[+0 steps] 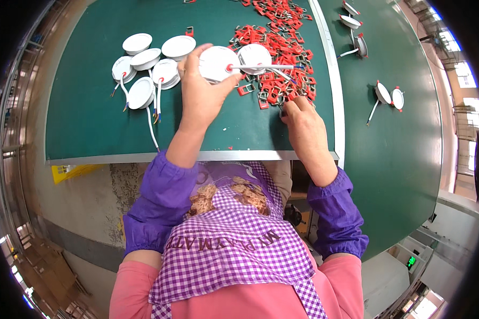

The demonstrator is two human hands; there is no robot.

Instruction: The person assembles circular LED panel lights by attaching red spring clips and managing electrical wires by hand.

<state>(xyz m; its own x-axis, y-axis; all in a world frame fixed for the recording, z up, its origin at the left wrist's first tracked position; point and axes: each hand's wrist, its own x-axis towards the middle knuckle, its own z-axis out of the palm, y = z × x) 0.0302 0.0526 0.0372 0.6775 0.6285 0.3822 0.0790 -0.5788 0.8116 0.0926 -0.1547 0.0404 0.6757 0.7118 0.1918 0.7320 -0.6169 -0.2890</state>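
Observation:
My left hand (201, 98) grips a white round downlight (214, 63) by its rim, thumb on one side and fingers on the other. Its white cable (261, 67) sticks out to the right from a red grommet. Directly beside it lies another white downlight (256, 55), partly covered by that cable. My right hand (307, 127) is at the near edge of a pile of red spring clips (282, 50) with metal wire loops. Its thumb and fingers are pinched together; what lies between them is hidden.
Several white downlights (141, 92) with trailing cables sit on the green table (101, 133) to the left. A pale metal strip (332, 80) divides it from a second green surface (394, 175) on the right, where more downlights (382, 93) with red clips lie.

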